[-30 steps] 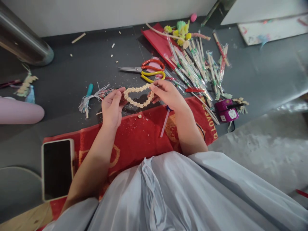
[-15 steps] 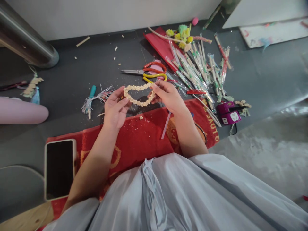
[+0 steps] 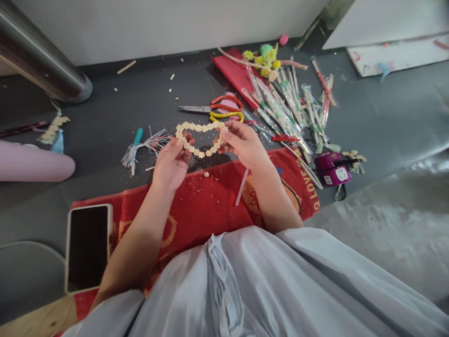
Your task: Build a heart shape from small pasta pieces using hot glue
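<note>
A cream heart-shaped loop (image 3: 199, 127) made of small flower-like pieces hangs between both hands above the dark floor. My left hand (image 3: 170, 161) pinches its left lobe with thumb and fingers. My right hand (image 3: 241, 142) grips its right side with closed fingers. Below the hands lies a red cloth (image 3: 206, 206) strewn with cream crumbs and a thin pink-white stick (image 3: 242, 187). Red and yellow-handled scissors (image 3: 217, 107) lie just beyond the loop.
A phone (image 3: 87, 245) rests face up on the cloth's left end. Several wrapped sticks (image 3: 287, 105) and a red sheet (image 3: 235, 70) lie at the back right, a purple punch (image 3: 333, 168) at the right. A metal pole (image 3: 42, 61) and a pink roll (image 3: 33, 164) stand left.
Both hands have shifted slightly with the loop, which now shows a clearer heart shape. The view has drifted a little, so everything sits slightly lower and to the right.
</note>
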The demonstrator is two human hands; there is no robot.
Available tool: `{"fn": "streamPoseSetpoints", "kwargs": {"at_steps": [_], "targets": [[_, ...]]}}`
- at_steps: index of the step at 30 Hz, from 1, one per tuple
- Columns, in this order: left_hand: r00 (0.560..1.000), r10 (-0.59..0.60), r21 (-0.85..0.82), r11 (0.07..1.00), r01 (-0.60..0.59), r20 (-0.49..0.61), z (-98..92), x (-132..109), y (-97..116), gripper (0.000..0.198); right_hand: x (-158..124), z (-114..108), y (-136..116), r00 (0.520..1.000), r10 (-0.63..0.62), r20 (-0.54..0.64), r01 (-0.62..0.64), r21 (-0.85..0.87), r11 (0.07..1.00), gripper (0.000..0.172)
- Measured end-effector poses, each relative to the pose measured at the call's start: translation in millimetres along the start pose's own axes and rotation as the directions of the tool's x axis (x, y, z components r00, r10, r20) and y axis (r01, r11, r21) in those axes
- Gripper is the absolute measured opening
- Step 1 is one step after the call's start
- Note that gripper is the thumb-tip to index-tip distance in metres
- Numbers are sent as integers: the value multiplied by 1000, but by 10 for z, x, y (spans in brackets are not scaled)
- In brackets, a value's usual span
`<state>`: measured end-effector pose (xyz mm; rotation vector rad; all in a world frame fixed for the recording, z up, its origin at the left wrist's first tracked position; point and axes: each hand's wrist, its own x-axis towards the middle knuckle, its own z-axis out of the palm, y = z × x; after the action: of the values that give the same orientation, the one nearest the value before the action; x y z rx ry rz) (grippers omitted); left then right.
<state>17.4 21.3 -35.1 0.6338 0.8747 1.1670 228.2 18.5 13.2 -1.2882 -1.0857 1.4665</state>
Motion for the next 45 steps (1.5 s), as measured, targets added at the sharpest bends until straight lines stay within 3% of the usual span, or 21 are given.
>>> {"fn": "streamPoseSetpoints", "kwargs": {"at_steps": [6,17,25,37,45], "targets": [[1000,-27,0,1000,27,-11,-10,-5,-34,34,-12,-57,20,995,-55,89,56,-17,998,64],[999,21,43,999,-22,36,4,-3,-50,43,29,-70,137,994,-77,82,78,-8,997,56],[995,104,111,988,-104,8,6,19,-75,67,107,-116,268,991,-88,97,81,76,994,65],[984,171,172,969,-177,50,-69,55,-130,67,164,-100,360,991,-109,74,101,114,988,67],[985,172,155,973,-170,-2,-81,69,-153,73,181,-92,372,992,-115,57,111,82,990,72]]}}
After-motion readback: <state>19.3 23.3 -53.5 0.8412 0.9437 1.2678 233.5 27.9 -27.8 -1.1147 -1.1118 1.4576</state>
